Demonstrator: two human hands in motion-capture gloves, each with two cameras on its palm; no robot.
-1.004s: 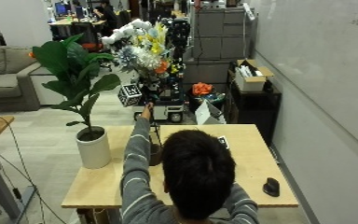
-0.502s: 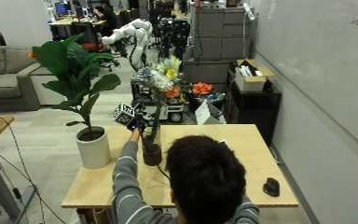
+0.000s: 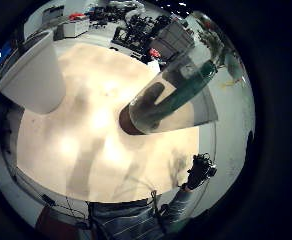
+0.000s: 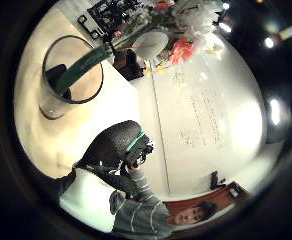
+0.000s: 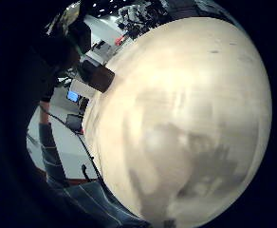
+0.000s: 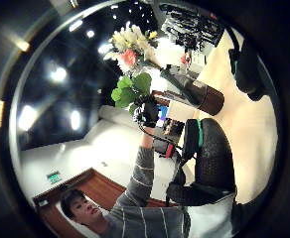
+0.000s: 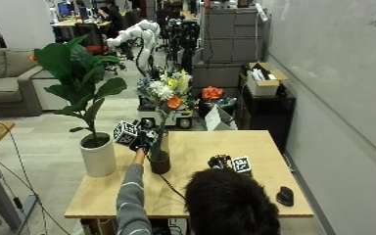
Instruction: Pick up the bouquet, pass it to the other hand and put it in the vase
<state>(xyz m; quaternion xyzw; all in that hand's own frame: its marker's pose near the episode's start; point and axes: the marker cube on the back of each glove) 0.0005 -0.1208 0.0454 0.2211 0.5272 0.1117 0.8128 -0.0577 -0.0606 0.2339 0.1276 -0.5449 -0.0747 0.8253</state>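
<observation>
The bouquet (image 7: pixel 166 94), white, yellow and orange flowers on green stems, stands upright with its stems (image 3: pixel 178 97) down inside the glass vase (image 7: pixel 159 157) on the table's left half. My left hand (image 7: pixel 142 141) grips the stems just above the vase's mouth, which also shows in the right thumb side palm view, where the left hand (image 6: pixel 147 112) sits under the flowers (image 6: pixel 127 47). The left thumb side palm view looks down into the vase (image 4: pixel 71 75). My right hand (image 7: pixel 222 161) hovers low over the table's middle, fingers spread, holding nothing.
A large leafy plant in a white pot (image 7: pixel 99 154) stands on the wooden table (image 7: pixel 260 147) just left of the vase. A black mouse (image 7: pixel 284 196) lies near the front right corner. Shelves and boxes stand behind the table, and a whiteboard wall runs along the right.
My left hand has brought the bouquet down from high above the table, and its stems now sit in the vase. The right hand has come into sight over the table.
</observation>
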